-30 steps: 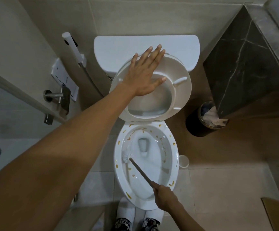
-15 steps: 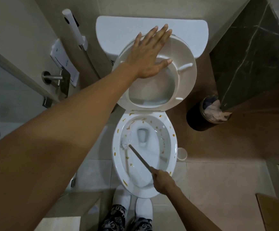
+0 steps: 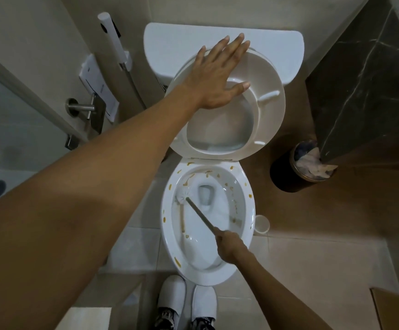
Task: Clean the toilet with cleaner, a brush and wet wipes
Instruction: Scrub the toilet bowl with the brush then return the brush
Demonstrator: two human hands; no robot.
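1. Change over the last second: my right hand (image 3: pixel 230 246) has pushed the brush (image 3: pixel 195 210) further up the left wall of the toilet bowl (image 3: pixel 247 186). Head was low on that wall, now sits level with the drain opening, just left of it.
2. A brown smear runs down the left wall below the brush head. My read: the scrub is spreading the stain, not clearing it yet.
3. Right hand: fist wrapped round the handle end, over the front right of the bowl.
4. Left hand (image 3: pixel 217 77): same spot as before, flat, fingers straight and spread, pressing the raised seat (image 3: pixel 271 108) back against the tank (image 3: pixel 277 44). Grasping nothing.
5. Meaning: brush step is under way, early. Yellow-brown spots dot the rim and the right wall, untouched as far as I can see. Wipes step not started.
6. Containers:
   - Bowl: water at the drain, brush head, stains.
   - Dark round bin (image 3: pixel 298 167) right of the toilet: crumpled tissue or wipes, near the top.
   - Small white cup (image 3: pixel 261 223) on the floor, touching or just beside the bowl's right side, probably the brush holder. Contents not visible.
7. Cleaner bottle and wipes pack: not in view.
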